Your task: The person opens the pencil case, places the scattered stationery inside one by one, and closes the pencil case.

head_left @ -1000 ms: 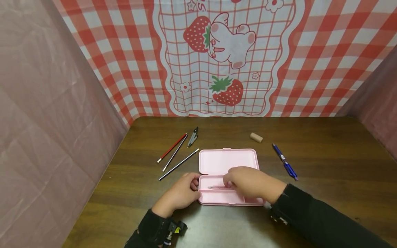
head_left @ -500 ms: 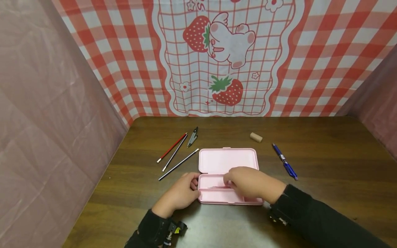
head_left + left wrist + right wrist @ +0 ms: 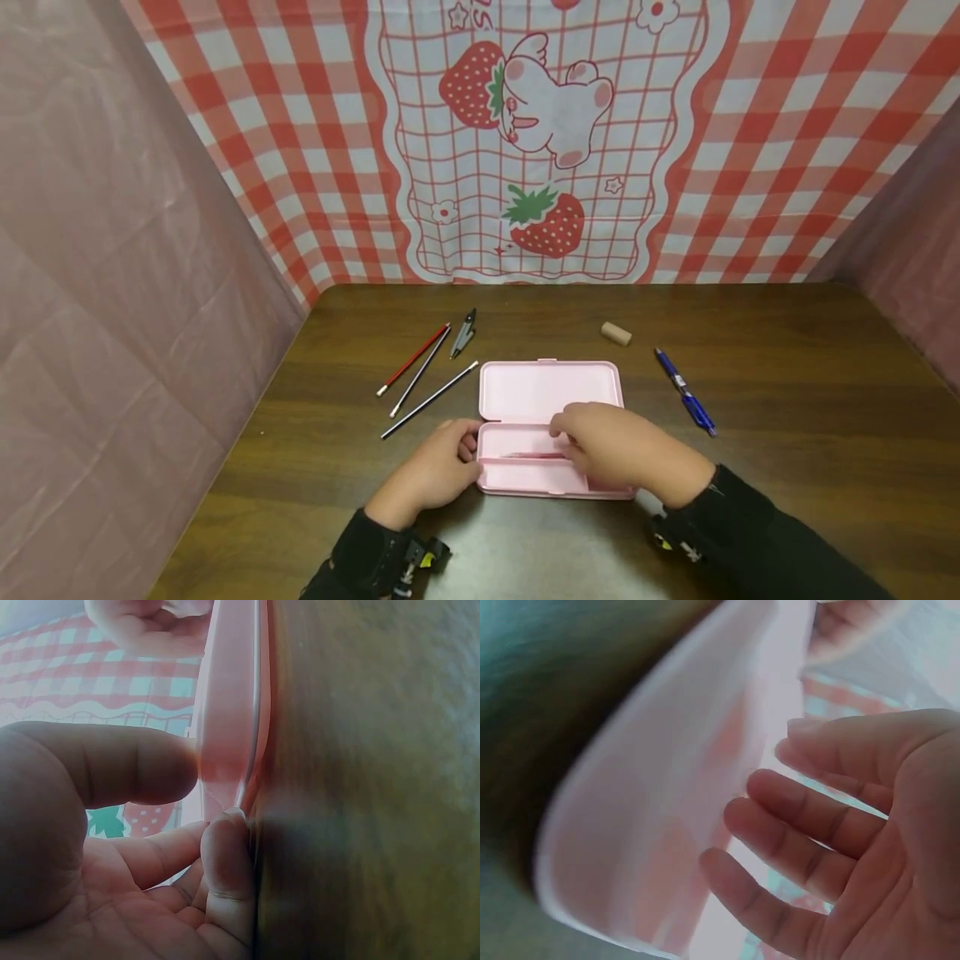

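An open pink pencil case (image 3: pixel 551 390) lies on the brown table (image 3: pixel 787 375), its lid flat toward the back. A thin pink pen (image 3: pixel 534 455) lies in the near tray. My left hand (image 3: pixel 433 471) holds the case's left end, and in the left wrist view its thumb (image 3: pixel 135 765) and a fingertip (image 3: pixel 225 847) pinch the case's edge (image 3: pixel 229 712). My right hand (image 3: pixel 617 446) hovers over the tray's right half. The right wrist view shows its fingers (image 3: pixel 810 825) loosely spread beside the case's rim (image 3: pixel 667 795), holding nothing.
Left of the case lie a red pencil (image 3: pixel 414 358), two dark pencils (image 3: pixel 429 400) and a grey compass (image 3: pixel 463 332). A tan eraser (image 3: pixel 616 333) and a blue pen (image 3: pixel 685 402) lie at the right. Pink sheets wall both sides, and a chequered strawberry cloth hangs behind.
My right hand has drawn slightly to the right off the pink pen, which stays in the tray. The left hand and the case have kept their place.
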`<state>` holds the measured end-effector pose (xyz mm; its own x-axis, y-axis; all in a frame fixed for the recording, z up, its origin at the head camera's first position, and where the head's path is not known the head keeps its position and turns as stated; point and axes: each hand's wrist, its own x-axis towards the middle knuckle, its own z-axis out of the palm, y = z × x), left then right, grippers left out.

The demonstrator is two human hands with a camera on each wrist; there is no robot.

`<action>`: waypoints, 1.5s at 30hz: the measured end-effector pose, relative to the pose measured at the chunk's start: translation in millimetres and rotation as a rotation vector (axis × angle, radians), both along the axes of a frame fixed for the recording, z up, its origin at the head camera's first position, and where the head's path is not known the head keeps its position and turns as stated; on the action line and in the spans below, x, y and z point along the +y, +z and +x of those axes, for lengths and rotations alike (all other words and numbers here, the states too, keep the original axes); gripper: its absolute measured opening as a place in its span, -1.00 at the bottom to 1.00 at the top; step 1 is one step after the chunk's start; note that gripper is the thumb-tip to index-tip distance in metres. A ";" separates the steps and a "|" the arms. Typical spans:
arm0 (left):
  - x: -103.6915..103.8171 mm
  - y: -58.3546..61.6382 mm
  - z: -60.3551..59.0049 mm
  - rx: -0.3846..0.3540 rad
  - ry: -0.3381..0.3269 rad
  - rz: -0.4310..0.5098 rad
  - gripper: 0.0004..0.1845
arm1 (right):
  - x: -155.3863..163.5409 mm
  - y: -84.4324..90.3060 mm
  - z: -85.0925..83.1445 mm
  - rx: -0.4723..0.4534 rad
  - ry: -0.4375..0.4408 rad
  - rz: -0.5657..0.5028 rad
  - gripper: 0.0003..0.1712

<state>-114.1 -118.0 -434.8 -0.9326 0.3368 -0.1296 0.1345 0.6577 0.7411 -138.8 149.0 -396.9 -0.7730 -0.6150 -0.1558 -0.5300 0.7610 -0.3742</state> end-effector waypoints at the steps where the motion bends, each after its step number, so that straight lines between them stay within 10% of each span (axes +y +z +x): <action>1: 0.2 0.3 0.3 0.002 -0.001 0.002 -0.52 | 2.4 2.6 0.5 0.006 -0.012 -0.015 -0.80; 13: 2.0 -0.4 1.1 0.021 -0.008 0.005 -0.52 | 43.3 15.0 -0.5 0.099 -0.142 -0.243 -0.75; 45: 0.6 0.6 1.8 0.002 0.002 0.001 -0.49 | 126.6 -18.4 -28.2 0.169 -0.584 -0.149 -0.29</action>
<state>-112.3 -117.4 -434.3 -0.9336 0.3350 -0.1272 0.1348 0.6572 0.7416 -166.9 275.5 -415.4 -0.9947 -0.0889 0.0524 -0.1030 0.8891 -0.4460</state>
